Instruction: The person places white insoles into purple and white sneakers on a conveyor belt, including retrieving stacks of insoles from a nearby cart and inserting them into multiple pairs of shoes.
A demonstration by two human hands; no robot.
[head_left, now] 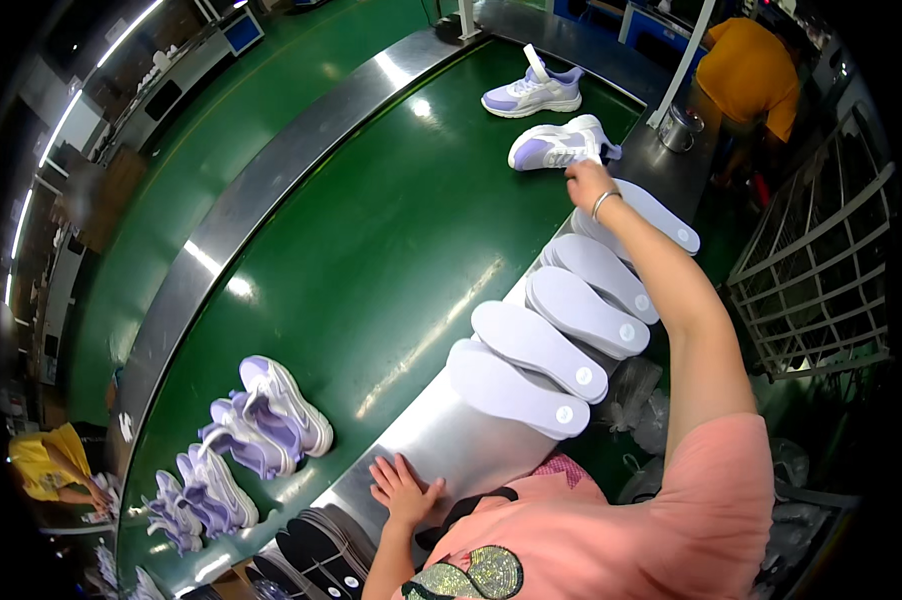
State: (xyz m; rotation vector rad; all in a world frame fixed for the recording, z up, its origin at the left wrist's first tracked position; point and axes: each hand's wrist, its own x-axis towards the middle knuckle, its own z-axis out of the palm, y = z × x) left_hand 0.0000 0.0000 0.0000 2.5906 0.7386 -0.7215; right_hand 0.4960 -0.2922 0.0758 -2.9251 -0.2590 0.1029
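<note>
My right hand [590,186] reaches to the far end of the green belt, its fingers closed at the near edge of a white and lavender sneaker [551,150]. That sneaker is tilted on its side; the fingertips are partly hidden against it. Just beyond stands a matching sneaker [536,95], upright with its tongue raised. Flat on the metal ledge [451,440] lies my left hand [408,492], fingers spread and holding nothing. Between my hands, white insoles [516,385] lie along the ledge in several small stacks, some under my right forearm.
Several lavender sneakers [286,405] stand at the left on the green belt [371,250]. Black insoles [321,550] are stacked beside my left forearm. A metal can [679,130] and a wire rack [821,270] are at the right. Two people in yellow [46,465] and orange [749,70] work nearby.
</note>
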